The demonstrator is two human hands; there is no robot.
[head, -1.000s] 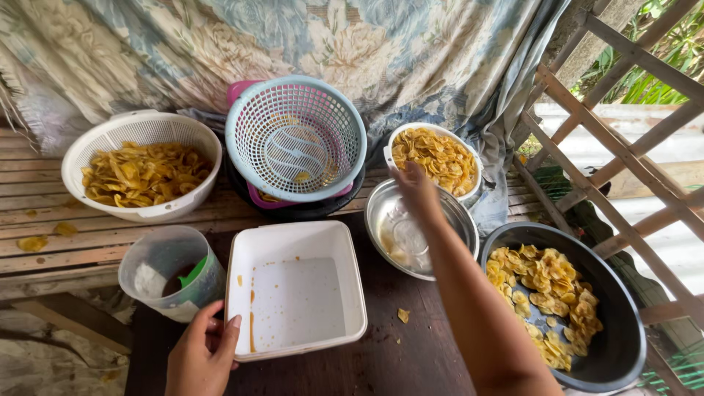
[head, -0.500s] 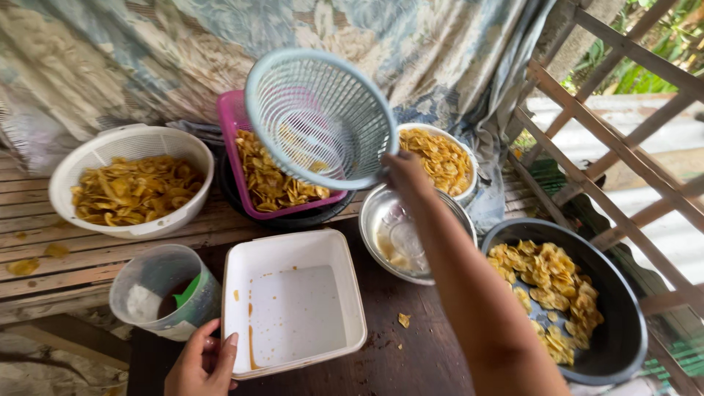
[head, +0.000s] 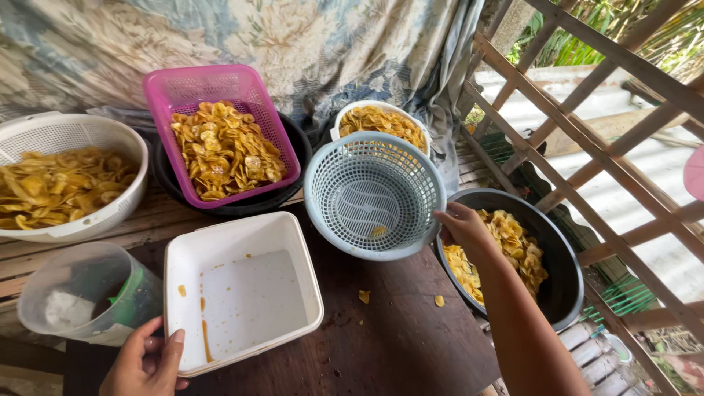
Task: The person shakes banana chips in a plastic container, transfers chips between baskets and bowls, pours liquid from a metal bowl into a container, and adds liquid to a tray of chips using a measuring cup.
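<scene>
My right hand grips the rim of a round light-blue plastic strainer basket, tilted toward me above the table, with one chip stuck inside. My left hand rests on the near corner of a white square tub, which holds only oily smears. A pink rectangular basket full of yellow banana chips sits in a black basin behind the tub. The metal bowl under the blue basket is hidden.
A white colander of chips stands at left, a clear plastic jug at front left. A white bowl of chips is behind, a black basin of chips at right. A wooden lattice borders the right side.
The blue basket was lifted off the pink basket, uncovering its chips, then swung right and down in front of the metal bowl. The left hand stayed on the tub.
</scene>
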